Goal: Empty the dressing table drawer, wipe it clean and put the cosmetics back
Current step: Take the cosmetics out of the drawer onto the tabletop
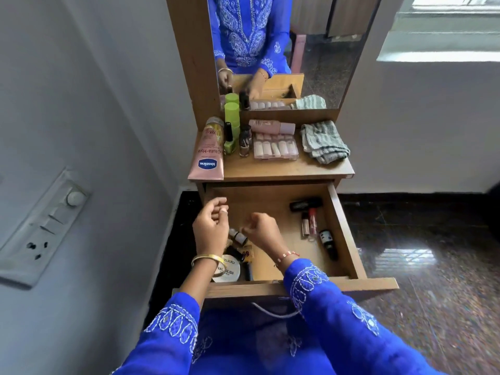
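Note:
The wooden drawer (270,196) of the dressing table is pulled out. My left hand (211,226) and my right hand (261,230) hover over its left half, fingers loosely curled, with nothing visible in them. Just below them lie a small brown bottle (238,236), a white round nail polish tub (230,269) and small dark items. On the drawer's right side lie a black tube (305,204), two lip glosses (309,223) and a dark bottle (328,243). A folded grey-green cloth (323,142) rests on the tabletop's right.
The tabletop (284,169) holds a pink Vaseline tube (207,155), green bottles (232,115), a pink bottle (270,127) and a clear case of small pots (274,148). A mirror (311,50) rises behind. A wall with a switch panel (40,226) stands at the left, dark polished floor at the right.

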Tool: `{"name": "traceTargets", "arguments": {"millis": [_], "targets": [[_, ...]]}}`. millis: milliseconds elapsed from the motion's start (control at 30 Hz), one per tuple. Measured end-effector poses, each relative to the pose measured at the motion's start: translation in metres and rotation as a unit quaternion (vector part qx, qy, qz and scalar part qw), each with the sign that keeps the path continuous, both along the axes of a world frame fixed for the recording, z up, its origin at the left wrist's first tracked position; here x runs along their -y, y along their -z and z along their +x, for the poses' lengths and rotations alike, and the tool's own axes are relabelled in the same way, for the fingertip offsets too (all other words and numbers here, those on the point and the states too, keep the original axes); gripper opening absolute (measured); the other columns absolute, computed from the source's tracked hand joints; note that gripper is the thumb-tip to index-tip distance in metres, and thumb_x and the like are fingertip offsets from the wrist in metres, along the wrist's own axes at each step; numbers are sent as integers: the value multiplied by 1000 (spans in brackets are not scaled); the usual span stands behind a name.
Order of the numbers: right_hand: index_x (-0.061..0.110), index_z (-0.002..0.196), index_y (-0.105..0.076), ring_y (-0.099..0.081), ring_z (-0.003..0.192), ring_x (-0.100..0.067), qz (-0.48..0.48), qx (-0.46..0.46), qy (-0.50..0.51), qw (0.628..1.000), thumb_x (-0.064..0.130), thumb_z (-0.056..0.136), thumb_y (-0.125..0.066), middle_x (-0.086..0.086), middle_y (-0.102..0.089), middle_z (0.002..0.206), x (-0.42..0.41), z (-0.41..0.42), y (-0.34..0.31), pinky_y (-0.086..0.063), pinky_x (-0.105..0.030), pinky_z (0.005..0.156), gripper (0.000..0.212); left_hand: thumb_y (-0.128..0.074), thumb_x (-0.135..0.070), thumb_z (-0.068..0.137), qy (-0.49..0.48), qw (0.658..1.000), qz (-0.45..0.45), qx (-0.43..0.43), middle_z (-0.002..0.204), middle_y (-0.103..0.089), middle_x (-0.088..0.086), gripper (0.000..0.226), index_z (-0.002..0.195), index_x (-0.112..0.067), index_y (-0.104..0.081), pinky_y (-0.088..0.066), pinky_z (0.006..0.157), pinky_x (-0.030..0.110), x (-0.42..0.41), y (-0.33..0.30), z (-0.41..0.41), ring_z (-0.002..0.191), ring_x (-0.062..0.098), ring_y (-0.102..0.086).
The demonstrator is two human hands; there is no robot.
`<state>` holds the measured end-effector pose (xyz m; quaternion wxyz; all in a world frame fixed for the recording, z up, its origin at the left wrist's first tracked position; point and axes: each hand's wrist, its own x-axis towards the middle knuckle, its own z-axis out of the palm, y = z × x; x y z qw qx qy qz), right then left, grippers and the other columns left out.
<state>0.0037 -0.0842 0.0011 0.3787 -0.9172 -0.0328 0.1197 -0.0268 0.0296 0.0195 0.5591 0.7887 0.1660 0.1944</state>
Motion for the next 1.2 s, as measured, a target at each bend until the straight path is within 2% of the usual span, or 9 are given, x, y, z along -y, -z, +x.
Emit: {"name": "traceTargets", "arguments": {"millis": [133, 300, 400, 533, 667, 933, 1000, 1100, 1200], "targets": [[-2, 89, -67, -60, 95, -36, -87, -14, -50, 995, 27, 84, -57, -20, -66, 97, -5, -6, 11, -48, -32, 73, 30, -49, -3, 85, -41, 998, -42, -21, 85, -67, 2, 25, 90, -24, -61, -51, 74, 26, -9, 9, -4, 77, 12, -63], [2, 96, -64, -57, 101, -33, -139, 9, -82, 987, 27, 86, -56, -18, -62, 102, -5, -6, 19, -48, -32, 77, 29, -49, -1, 85, -34, 998, -49, -35, 79, -65, -7, 27, 87, -24, -62, -51, 72, 23, -9, 11, -5, 76, 8, -64], [4, 95, -61, -60, 93, -34, -134, 33, -70, 988, 24, 82, -58, -16, -66, 99, -4, -5, 15, -45, -32, 68, 23, -51, -2, 85, -22, 999, -32, -33, 83, -67, -2, 23, 89, -19, -66, -51, 72, 19, -10, 11, -7, 78, 11, -63], [4, 87, -61, -61, 74, -23, 9, 78, 39, 996, 24, 79, -65, -10, -68, 83, 2, -5, 5, -47, -32, 63, 22, -53, -2, 85, 23, 998, 0, -54, 101, -67, 1, 27, 106, -11, -66, -46, 70, 2, -10, 12, -9, 84, 3, -61], [9, 83, -65, -54, 60, -11, 212, 12, 60, 975, 20, 77, -73, -3, -64, 72, 11, -8, -9, -46, -23, 54, 16, -60, 0, 82, 145, 982, 98, -63, 119, -61, 4, 39, 120, -8, -59, -44, 92, 19, -4, 15, -12, 107, 14, -58], [7, 86, -64, -52, 53, -9, 387, -99, 56, 915, 12, 90, -57, -3, -62, 65, 16, -10, -14, -43, -17, 49, 9, -60, -12, 86, 124, 969, 206, -60, 112, -60, 10, 36, 122, -6, -58, -51, 81, 27, -2, 15, -14, 97, 22, -59], [10, 82, -62, -50, 53, -10, 338, -94, 64, 934, 10, 91, -50, -4, -60, 65, 15, -9, -11, -41, -18, 49, 15, -56, -15, 89, 93, 977, 185, -55, 116, -57, 12, 38, 125, -3, -54, -50, 82, 26, -1, 12, -13, 99, 25, -60], [9, 86, -66, -55, 71, -15, 78, -32, -35, 996, 16, 85, -56, -7, -66, 83, 11, -11, -1, -43, -24, 63, 12, -55, -13, 89, 46, 989, 138, -38, 118, -57, 15, 37, 124, 0, -53, -37, 81, 11, -3, 8, -11, 104, 24, -57], [15, 105, -68, -54, 98, -23, -156, -12, -172, 973, 37, 81, -62, -8, -58, 107, 5, -19, 6, -42, -34, 87, 34, -57, -12, 88, 11, 995, 91, -38, 118, -59, 14, 36, 122, -3, -54, -31, 73, -6, -8, 8, -12, 96, 13, -52]]}}
